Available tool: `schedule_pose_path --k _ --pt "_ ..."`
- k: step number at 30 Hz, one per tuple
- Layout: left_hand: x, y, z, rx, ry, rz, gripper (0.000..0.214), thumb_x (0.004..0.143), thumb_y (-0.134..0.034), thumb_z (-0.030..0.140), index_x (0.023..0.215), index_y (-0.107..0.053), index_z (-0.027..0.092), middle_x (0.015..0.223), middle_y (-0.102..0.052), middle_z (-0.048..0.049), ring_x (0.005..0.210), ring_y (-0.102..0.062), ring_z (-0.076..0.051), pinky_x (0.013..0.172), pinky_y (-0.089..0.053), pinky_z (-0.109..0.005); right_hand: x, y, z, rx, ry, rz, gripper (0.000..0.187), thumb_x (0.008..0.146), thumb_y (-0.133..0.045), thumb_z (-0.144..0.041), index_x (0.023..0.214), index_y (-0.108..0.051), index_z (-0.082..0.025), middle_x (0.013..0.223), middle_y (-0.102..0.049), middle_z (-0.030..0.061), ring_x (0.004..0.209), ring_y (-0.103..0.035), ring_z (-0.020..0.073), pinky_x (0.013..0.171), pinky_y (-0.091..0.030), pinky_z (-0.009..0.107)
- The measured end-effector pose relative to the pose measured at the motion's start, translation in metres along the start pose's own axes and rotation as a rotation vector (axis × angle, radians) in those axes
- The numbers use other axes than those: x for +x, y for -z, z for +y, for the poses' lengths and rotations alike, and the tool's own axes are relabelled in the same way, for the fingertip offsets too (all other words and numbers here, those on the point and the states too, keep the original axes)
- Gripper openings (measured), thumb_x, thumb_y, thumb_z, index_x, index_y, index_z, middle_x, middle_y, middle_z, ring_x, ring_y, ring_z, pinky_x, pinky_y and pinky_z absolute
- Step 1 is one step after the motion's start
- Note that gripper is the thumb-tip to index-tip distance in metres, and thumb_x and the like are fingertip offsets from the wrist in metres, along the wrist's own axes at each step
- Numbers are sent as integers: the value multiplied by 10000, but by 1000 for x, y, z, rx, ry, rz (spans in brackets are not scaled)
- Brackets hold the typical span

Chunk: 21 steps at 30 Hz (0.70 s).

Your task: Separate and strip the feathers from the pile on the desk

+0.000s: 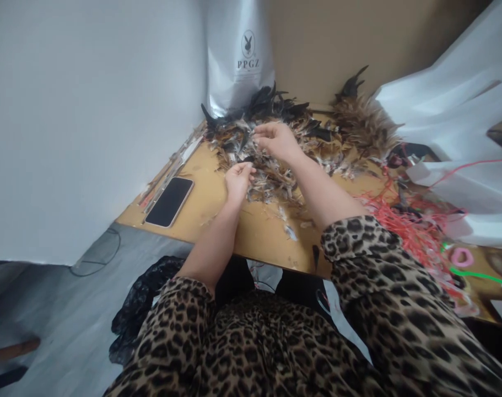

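A loose pile of brown, black and whitish feathers [271, 179] spreads over the yellow wooden table. My left hand [237, 181] is at the pile's near left side, thumb and forefinger pinched together. Above the middle of the pile is my right hand [279, 142], its fingers closed and pointing left. Whatever either hand pinches is too small and blurred to tell from the feathers behind. Longer black feathers [271, 105] lie along the back of the pile.
A phone [170, 202] lies left on the table [209, 212]. Behind the feathers stands a white printed bag [238, 82]. A brown feather bundle [364, 124] is at back right. Red strands [416, 231], a pink ring [462, 257] and white bags [453, 105] are on the right.
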<state>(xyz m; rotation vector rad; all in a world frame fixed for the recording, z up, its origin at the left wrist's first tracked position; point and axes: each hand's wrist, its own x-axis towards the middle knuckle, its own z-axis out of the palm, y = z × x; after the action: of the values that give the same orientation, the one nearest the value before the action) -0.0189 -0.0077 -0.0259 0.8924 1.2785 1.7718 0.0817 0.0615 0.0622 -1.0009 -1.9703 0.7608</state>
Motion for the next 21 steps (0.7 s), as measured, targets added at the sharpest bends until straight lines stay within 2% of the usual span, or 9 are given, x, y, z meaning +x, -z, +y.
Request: schedule_pose_path --k 2,5,7,10,16,21 --pt "1 0 0 -3 3 13 170 722 -590 303 745 -591 135 654 -616 -13 426 -448 -34 373 -300 -158 -12 3 7 -33 -8 2 274 665 -573 -235 900 -642 -111 778 -642 36 695 -557 135 646 -451 263" --pt "2 1 1 -19 2 33 179 727 -587 315 757 -591 139 677 -622 -15 439 -457 -30 376 -304 -149 -44 14 27 -176 -97 -50 215 669 -558 -268 762 -662 -105 665 -631 25 644 -548 132 615 -421 242" --pt "5 4 2 -39 7 59 187 730 -584 325 767 -592 141 686 -624 -15 441 -459 -28 379 -305 -146 -66 22 42 -258 -146 -129 226 676 -551 -312 700 -658 -115 608 -617 14 589 -534 123 584 -401 235" --pt "13 11 4 -81 12 130 193 734 -580 330 780 -593 144 693 -622 -14 437 -458 -23 386 -308 -147 -88 28 58 -326 -175 -252 219 667 -568 -337 737 -656 -149 662 -643 8 588 -539 115 572 -385 223" --pt "30 28 4 -35 -62 314 178 736 -562 308 819 -605 155 716 -623 -9 441 -455 -24 379 -282 -152 -96 23 61 -584 -180 -273 218 672 -570 -349 829 -660 -227 794 -672 17 661 -562 140 592 -377 236" --pt "33 31 2 1 -86 317 139 726 -564 263 792 -611 150 678 -609 -6 419 -424 -22 374 -277 -149 -96 21 65 -684 -131 -263 165 692 -513 -275 715 -660 -204 775 -672 51 704 -572 170 585 -360 246"
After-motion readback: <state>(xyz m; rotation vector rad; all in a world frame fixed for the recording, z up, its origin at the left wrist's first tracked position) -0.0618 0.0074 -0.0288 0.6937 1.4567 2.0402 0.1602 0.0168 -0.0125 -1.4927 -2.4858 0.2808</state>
